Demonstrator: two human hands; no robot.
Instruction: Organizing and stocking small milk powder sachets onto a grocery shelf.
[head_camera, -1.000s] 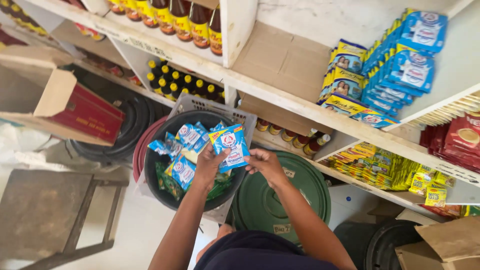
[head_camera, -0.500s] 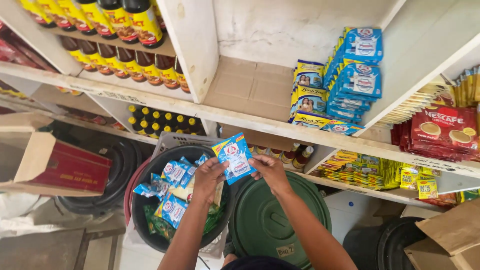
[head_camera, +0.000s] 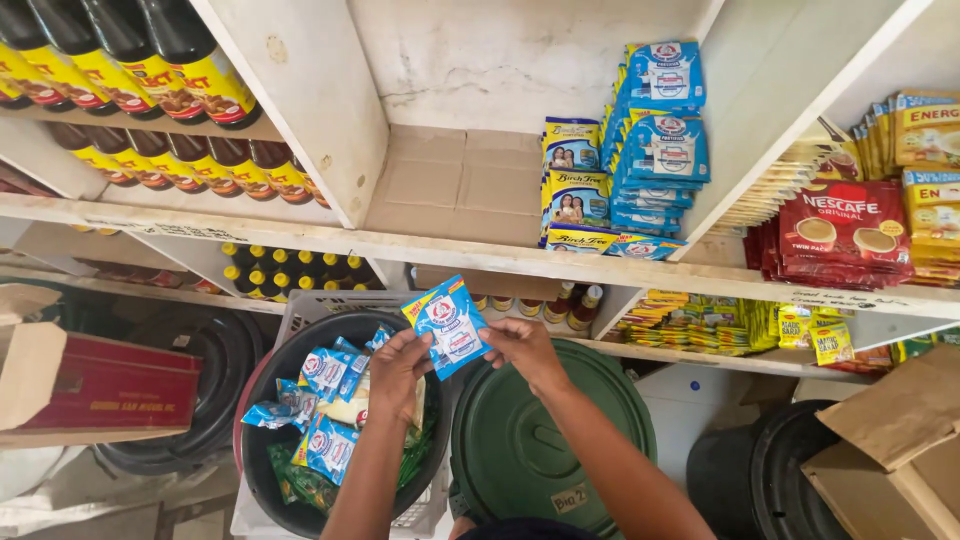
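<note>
Both my hands hold a stack of blue and white sachets (head_camera: 449, 324) just below the front edge of the white shelf (head_camera: 480, 255). My left hand (head_camera: 398, 368) grips its lower left side and my right hand (head_camera: 522, 345) pinches its right edge. Under my left hand is a black round basin (head_camera: 268, 395) with several more blue sachets (head_camera: 325, 372) and some green packets. On the shelf above, stacks of the same blue sachets (head_camera: 662, 140) stand beside yellow and blue packs (head_camera: 573, 185). A bare cardboard liner (head_camera: 455, 185) covers the shelf left of them.
A green lidded bin (head_camera: 530, 450) stands under my right arm. Dark bottles with yellow labels (head_camera: 150, 75) fill the left shelves. Red coffee packs (head_camera: 845, 235) and yellow packs sit at right. A red carton (head_camera: 95, 385) and black tubs (head_camera: 215, 365) stand at left, cardboard boxes (head_camera: 900, 430) at right.
The view has tilted upward, showing more of the shelves. My hands have raised the sachets from over the basin toward the shelf edge, still holding them.
</note>
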